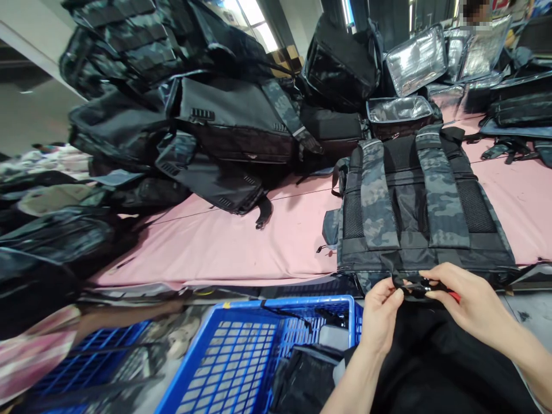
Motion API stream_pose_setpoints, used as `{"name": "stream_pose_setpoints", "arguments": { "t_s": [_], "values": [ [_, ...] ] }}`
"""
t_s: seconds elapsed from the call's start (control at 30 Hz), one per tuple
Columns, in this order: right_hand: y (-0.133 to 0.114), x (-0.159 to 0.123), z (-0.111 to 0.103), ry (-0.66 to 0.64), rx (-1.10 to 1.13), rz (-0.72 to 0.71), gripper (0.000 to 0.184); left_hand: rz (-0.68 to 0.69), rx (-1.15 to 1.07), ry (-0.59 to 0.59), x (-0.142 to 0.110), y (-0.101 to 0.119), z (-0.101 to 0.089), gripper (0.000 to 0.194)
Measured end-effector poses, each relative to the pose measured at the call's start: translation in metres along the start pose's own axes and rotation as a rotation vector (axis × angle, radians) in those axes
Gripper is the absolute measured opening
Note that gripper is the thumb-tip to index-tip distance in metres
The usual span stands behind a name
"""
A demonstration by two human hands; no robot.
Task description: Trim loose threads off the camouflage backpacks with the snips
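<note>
A black and grey camouflage backpack (409,198) lies on the pink-covered table with its shoulder straps facing up. At its near edge, my left hand (379,313) pinches a black webbing strap (391,265) between thumb and fingers. Close beside it on the right, my right hand (468,302) is closed around a small dark tool with a red handle (453,295). The tool's front end points toward the strap at my left fingertips. Whether it touches the strap is hard to make out, and my right fingers cover part of it.
Below the table, a blue plastic basket (233,345) holds dark pieces. Several black bags (237,118) are piled at the left and back of the pink table (259,247). Silver-lined boxes (416,60) stand behind the backpack. Another person's arm (129,313) reaches in at the left.
</note>
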State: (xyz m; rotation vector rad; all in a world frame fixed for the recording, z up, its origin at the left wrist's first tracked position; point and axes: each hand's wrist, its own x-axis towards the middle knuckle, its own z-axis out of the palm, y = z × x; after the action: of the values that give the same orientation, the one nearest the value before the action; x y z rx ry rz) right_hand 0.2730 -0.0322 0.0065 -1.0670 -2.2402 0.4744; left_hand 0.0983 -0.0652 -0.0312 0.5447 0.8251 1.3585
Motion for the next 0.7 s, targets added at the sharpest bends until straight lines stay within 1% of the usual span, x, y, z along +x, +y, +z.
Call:
{"name": "stream_pose_setpoints", "arguments": {
  "t_s": [0.07,0.2,0.3,0.43,0.53,0.6,0.7],
  "values": [
    [0.001,-0.001,0.000,-0.013,0.000,-0.002,0.024,-0.001,-0.005,0.007,0.001,-0.001,0.000,0.021],
    [0.003,-0.001,0.001,0.008,-0.009,-0.009,0.024,0.006,0.005,0.026,0.001,-0.001,0.001,0.020],
    [0.003,-0.001,0.005,0.024,-0.033,-0.040,0.026,0.009,0.026,0.024,0.001,-0.002,0.001,0.019],
    [0.000,0.002,0.010,0.133,-0.098,-0.106,0.024,0.026,0.060,0.010,0.001,-0.003,-0.001,0.017],
    [-0.001,0.001,0.008,0.200,-0.022,-0.113,0.024,0.031,0.076,-0.002,0.000,0.001,-0.002,0.015],
    [0.002,-0.004,0.004,0.281,0.088,-0.043,0.024,0.026,0.066,0.017,0.000,0.006,-0.003,0.018],
    [0.013,-0.017,-0.004,0.459,0.264,0.181,0.024,0.017,0.033,0.065,0.000,0.014,-0.005,0.021]
  ]
}}
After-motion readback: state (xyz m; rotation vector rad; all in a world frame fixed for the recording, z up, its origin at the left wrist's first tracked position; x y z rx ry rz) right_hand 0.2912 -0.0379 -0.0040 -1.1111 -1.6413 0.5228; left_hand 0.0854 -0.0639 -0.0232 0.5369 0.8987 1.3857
